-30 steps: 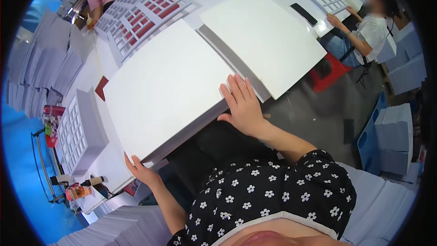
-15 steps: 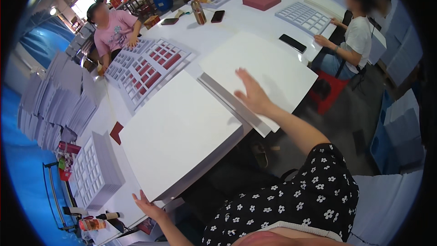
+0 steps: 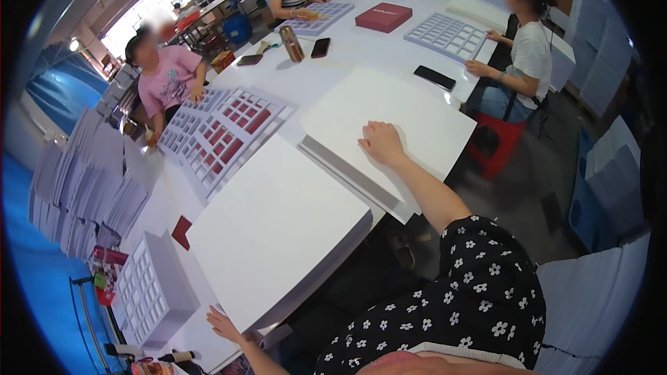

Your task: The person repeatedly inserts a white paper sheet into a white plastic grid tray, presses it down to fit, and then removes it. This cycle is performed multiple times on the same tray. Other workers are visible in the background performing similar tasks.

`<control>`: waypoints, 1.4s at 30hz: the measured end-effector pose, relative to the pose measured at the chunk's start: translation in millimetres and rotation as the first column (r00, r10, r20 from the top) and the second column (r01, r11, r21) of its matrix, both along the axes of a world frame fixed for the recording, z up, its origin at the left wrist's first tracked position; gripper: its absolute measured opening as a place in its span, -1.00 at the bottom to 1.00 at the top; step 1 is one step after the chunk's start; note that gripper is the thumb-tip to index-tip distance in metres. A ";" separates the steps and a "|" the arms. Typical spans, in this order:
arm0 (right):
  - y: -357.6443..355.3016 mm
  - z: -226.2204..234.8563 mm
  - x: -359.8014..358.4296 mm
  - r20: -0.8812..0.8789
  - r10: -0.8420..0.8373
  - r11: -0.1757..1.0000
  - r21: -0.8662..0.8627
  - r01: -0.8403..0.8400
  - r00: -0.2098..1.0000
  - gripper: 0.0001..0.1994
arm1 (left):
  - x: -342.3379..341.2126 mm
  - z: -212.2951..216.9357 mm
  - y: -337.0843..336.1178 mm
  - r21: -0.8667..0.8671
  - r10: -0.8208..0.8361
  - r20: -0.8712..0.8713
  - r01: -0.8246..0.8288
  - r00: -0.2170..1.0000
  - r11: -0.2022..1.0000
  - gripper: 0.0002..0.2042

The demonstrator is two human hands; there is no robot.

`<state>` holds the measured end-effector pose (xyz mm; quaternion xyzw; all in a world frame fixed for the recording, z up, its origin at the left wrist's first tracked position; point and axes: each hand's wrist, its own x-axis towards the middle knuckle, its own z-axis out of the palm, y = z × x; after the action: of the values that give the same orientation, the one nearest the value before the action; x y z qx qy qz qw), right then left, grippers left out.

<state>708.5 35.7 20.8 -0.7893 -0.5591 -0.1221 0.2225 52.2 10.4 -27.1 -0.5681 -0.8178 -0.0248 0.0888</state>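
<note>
Two piles of white sheets lie side by side at the table's front edge. At the near corner of the left pile [image 3: 278, 229], my left hand [image 3: 226, 325] is open with its fingers stretched out beside the corner; whether they touch it I cannot tell. My right hand [image 3: 383, 144] rests palm down on the top of the right pile [image 3: 424, 107], fingers together and slightly bent, gripping nothing. A narrow gap separates the two piles. Left of them stands a stack of white grid trays [image 3: 149, 292], near a small dark red piece [image 3: 181, 232].
Grid frames with red pieces [image 3: 233, 132] lie beyond the left pile. Farther off are a red box [image 3: 383, 17], a metal bottle [image 3: 291, 44] and a phone [image 3: 435, 78]. Three people sit around the table. Tall sheet stacks [image 3: 90, 180] rise at the left.
My right hand has come down onto the right pile from above it. My left hand stays by the near corner of the left pile. The view has shifted slightly.
</note>
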 end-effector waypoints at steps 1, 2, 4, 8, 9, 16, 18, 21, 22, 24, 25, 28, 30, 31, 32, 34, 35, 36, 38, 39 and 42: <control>0.7 4.2 -7.2 -0.010 0.007 1.000 0.000 -0.007 1.000 -0.68 | -19.0 -6.8 -1.9 0.038 -0.008 -0.014 0.009 1.000 0.999 -0.28; 3.1 9.1 -13.6 -0.019 0.014 1.000 0.000 -0.014 1.000 -0.73 | -32.9 -14.8 -1.3 0.055 -0.001 -0.042 0.003 0.999 0.998 -0.29; 0.2 4.5 -6.4 0.024 0.020 0.993 0.115 -0.023 1.000 -0.79 | -27.6 -19.9 0.3 0.057 -0.029 -0.085 0.034 0.996 0.998 -0.31; -1.4 4.3 -5.3 0.018 0.028 0.991 0.133 -0.030 0.999 -0.81 | -25.2 -21.5 -3.1 0.081 -0.062 -0.069 0.067 0.996 0.994 -0.34; -5.6 5.1 -1.8 0.024 0.009 0.993 0.121 -0.012 1.000 -0.81 | -8.3 -5.5 -4.9 0.046 -0.047 -0.028 0.048 0.999 0.998 -0.34; -0.3 -3.9 -1.1 -0.057 0.004 0.984 0.178 0.006 0.998 -0.70 | -18.4 -8.1 -5.0 0.066 -0.040 -0.054 0.044 0.998 0.997 -0.35; 1.4 -9.8 0.9 -0.054 -0.005 0.987 0.159 0.013 0.999 -0.65 | -18.2 -12.0 -5.4 0.052 -0.034 -0.080 0.038 0.996 0.998 -0.36; 0.8 -8.6 1.8 -0.046 -0.001 0.996 0.086 0.005 0.999 -0.63 | -6.0 -1.8 -5.4 0.024 -0.019 -0.116 0.022 0.993 0.999 -0.37; 0.6 -8.7 1.0 -0.031 0.002 0.994 0.111 0.002 1.000 -0.64 | -11.3 -4.9 -5.1 0.037 -0.023 -0.133 0.028 0.991 0.999 -0.38; -1.1 -4.2 -0.8 -0.042 0.016 0.991 0.132 -0.010 0.999 -0.68 | -8.6 -5.5 -4.9 0.045 -0.026 -0.146 0.033 0.989 0.998 -0.38; -3.1 0.4 -1.5 -0.068 0.028 0.991 0.129 -0.019 0.997 -0.70 | -4.4 0.3 -6.5 0.040 -0.027 -0.142 0.033 0.990 0.999 -0.38; -4.5 7.8 -6.3 -0.104 0.065 0.991 0.121 -0.053 0.992 -0.75 | -21.4 -14.4 -6.1 0.089 -0.051 -0.245 0.075 0.968 0.993 -0.38; -2.4 8.0 -7.4 -0.125 0.085 0.992 0.107 -0.072 0.989 -0.74 | -35.9 -31.9 -4.2 0.121 -0.064 -0.283 0.101 0.957 0.987 -0.37; -2.0 7.4 -8.0 -0.144 0.087 0.992 0.100 -0.073 0.986 -0.72 | -40.3 -35.3 -4.0 0.130 -0.071 -0.272 0.110 0.960 0.985 -0.37; -1.3 7.2 -7.8 -0.165 0.090 0.993 0.093 -0.075 0.982 -0.70 | -44.3 -39.7 -4.4 0.139 -0.076 -0.262 0.116 0.962 0.984 -0.36; 1.1 0.5 -9.4 -0.078 0.077 0.981 0.187 -0.061 0.994 -0.63 | -42.3 -37.3 -3.7 0.127 -0.078 -0.209 0.106 0.975 0.986 -0.33; -0.3 -2.9 -6.5 -0.034 0.063 0.970 0.236 -0.053 0.997 -0.60 | -37.0 -33.9 -1.6 0.128 -0.098 -0.197 0.125 0.975 0.984 -0.33; -4.6 -6.5 -2.6 -0.017 0.024 0.980 0.197 -0.020 1.000 -0.57 | -31.9 -33.8 0.8 0.130 -0.118 -0.186 0.143 0.976 0.981 -0.33; 0.5 -9.5 -3.2 0.013 -0.011 0.991 0.137 0.009 1.000 -0.51 | -33.0 -35.2 1.5 0.149 -0.095 -0.173 0.122 0.980 0.981 -0.37; 1.2 -10.5 -3.8 0.044 -0.008 0.990 0.143 0.001 0.999 -0.52 | -37.1 -38.4 2.9 0.157 -0.084 -0.168 0.111 0.982 0.981 -0.38; 4.5 -7.4 -8.5 0.080 0.030 0.987 0.155 -0.042 0.996 -0.57 | -60.7 -55.1 7.5 0.117 -0.091 -0.194 0.115 0.977 0.986 -0.40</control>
<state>700.0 40.2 13.4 -0.7538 -0.5703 -0.1921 0.2638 -8.5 17.9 -82.2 -0.6027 -0.7718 -0.0278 0.2006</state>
